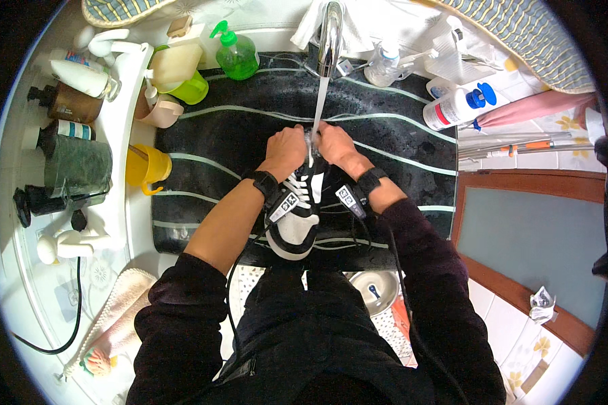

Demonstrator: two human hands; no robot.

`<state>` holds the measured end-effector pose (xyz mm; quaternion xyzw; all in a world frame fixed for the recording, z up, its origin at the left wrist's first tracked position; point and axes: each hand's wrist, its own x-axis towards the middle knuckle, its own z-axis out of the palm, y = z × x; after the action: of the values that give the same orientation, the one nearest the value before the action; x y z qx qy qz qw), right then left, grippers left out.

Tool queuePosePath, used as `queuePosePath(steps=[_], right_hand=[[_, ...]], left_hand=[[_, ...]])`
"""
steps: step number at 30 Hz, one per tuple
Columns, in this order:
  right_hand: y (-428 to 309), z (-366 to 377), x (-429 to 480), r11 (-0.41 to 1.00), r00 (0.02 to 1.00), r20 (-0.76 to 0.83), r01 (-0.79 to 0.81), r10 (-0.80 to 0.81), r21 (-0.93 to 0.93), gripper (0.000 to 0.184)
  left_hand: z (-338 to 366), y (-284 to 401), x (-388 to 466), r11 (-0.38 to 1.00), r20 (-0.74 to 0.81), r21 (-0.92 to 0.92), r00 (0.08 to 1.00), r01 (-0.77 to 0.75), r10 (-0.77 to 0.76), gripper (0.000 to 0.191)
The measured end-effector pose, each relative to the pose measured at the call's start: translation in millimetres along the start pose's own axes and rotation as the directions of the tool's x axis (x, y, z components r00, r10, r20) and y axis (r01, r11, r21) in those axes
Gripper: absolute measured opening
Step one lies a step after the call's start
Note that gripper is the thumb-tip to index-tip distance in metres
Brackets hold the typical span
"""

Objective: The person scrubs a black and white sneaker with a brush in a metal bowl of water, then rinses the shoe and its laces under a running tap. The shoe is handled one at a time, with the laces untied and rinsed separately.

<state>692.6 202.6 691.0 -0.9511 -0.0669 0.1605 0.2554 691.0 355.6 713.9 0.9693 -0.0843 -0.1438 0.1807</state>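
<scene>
Water runs from a chrome faucet (330, 40) onto the heel end of a black and white lace-up sneaker (296, 230). The shoe lies over the black washbasin with white wavy lines (223, 134), its toe towards me. My left hand (285, 148) is curled at the shoe's heel end, on the left of the stream. Opposite it, my right hand (336, 144) is curled on the right of the stream. Fingertips of both hands are partly hidden, but they seem to grip the shoe's opening or something at it. Each wrist wears a black strap with a small marked device.
A green soap pump bottle (237, 58), a lime cup (192, 88) and a yellow cup (152, 164) line the left side. A white bottle with a blue cap (448, 109) stands right. The white shelf (131, 121) holds several bottles. Black cables hang by both forearms.
</scene>
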Motion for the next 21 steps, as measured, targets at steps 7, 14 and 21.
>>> queuePosePath(steps=[7, 14, 21], right_hand=[[9.1, -19.4, -26.7, 0.540, 0.766, 0.642, -0.523, -0.041, 0.659, 0.036], [-23.3, -32.6, -37.0, 0.593, 0.804, 0.593, -0.454, -0.048, 0.665, 0.041], [-22.5, 2.6, -35.8, 0.812, 0.940, 0.288, -0.309, 0.181, 0.496, 0.028]], left_hand=[[-23.1, 1.1, -15.2, 0.979, 0.137, 0.011, 0.969, 0.205, -0.205, 0.040], [-25.4, -13.2, -17.9, 0.959, 0.114, -0.016, 0.953, 0.283, -0.280, 0.051], [-13.8, -23.2, 4.1, 0.993, 0.180, 0.030, 0.977, 0.111, -0.114, 0.039]])
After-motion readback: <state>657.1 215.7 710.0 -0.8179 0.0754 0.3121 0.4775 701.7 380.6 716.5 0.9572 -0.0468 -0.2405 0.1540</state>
